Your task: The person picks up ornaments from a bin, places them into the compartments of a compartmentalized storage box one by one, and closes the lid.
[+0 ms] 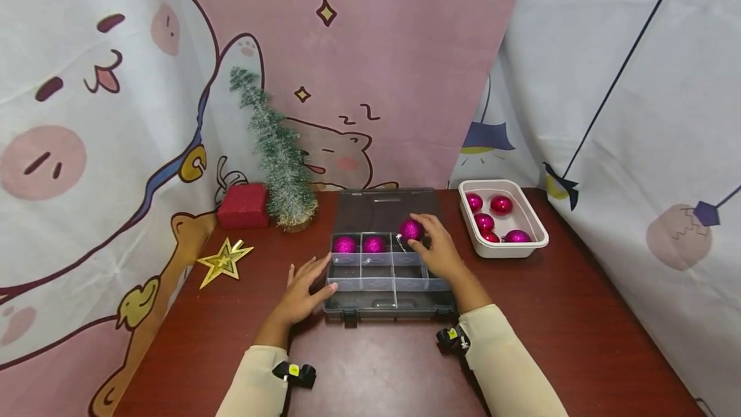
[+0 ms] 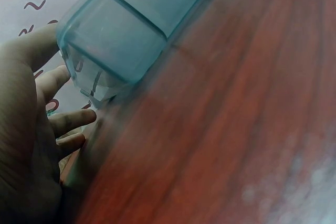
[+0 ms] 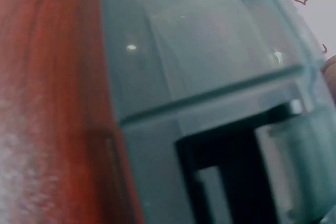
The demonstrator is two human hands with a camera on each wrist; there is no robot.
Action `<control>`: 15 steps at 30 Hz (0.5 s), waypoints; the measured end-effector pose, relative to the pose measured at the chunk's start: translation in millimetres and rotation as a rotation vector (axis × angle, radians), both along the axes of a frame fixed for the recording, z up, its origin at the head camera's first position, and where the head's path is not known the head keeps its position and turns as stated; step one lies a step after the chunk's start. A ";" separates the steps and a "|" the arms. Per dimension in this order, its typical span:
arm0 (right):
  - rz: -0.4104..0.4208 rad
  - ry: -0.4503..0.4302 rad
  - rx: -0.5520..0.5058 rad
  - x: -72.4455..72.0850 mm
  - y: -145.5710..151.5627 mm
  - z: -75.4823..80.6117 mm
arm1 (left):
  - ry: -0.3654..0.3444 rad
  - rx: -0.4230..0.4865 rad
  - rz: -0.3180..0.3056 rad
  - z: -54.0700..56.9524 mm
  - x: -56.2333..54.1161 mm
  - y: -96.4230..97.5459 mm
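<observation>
A clear plastic compartment box [image 1: 365, 301] lies on the table with its lid [image 1: 379, 208] folded back. Two glittery magenta Christmas balls, a left one [image 1: 345, 245] and a middle one [image 1: 374, 244], sit in its back row. Over the back right compartment my right hand [image 1: 442, 253] pinches a third glittery Christmas ball [image 1: 411, 230] between thumb and fingers. My left hand [image 1: 302, 293] rests against the box's left side, fingers extended. In the left wrist view, its fingers [image 2: 52, 82] touch the box corner [image 2: 115, 35]. The right wrist view shows mainly the box wall [image 3: 210, 51].
At the right stands a white tub [image 1: 503, 250] holding several shiny magenta balls [image 1: 501, 205]. A small frosted tree [image 1: 280, 159], a red box [image 1: 243, 206] and a gold star [image 1: 226, 261] stand or lie at the left. Printed curtains [image 1: 405, 50] enclose the table.
</observation>
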State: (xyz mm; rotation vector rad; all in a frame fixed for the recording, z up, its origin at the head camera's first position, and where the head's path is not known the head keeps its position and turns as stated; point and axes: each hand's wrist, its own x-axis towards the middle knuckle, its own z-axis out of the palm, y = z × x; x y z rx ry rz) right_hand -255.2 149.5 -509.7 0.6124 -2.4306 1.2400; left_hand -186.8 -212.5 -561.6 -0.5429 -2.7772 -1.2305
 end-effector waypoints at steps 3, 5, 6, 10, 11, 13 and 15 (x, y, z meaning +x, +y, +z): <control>0.007 0.000 0.036 0.5 -0.3 -4.1 | -0.009 0.006 -0.002 -0.1 0.5 0.2; 0.018 -0.002 0.054 0.7 -0.5 -6.1 | -0.008 0.006 0.001 -0.2 0.3 0.3; 0.023 -0.002 0.062 0.4 -0.4 -7.1 | -0.005 0.006 0.001 -0.3 0.0 0.4; 0.039 0.011 0.085 0.1 -0.9 -10.6 | 0.011 0.009 0.002 -3.0 -1.1 -0.1; 0.039 0.013 0.088 0.1 -1.0 -11.1 | 0.019 0.016 0.000 -3.8 -1.3 -0.2; 0.038 0.017 0.084 0.4 -0.8 -11.9 | 0.045 0.031 -0.004 -5.8 -1.6 -0.1; 0.036 0.008 0.077 0.8 -1.0 -11.2 | 0.079 0.048 -0.010 -8.0 -1.9 -0.3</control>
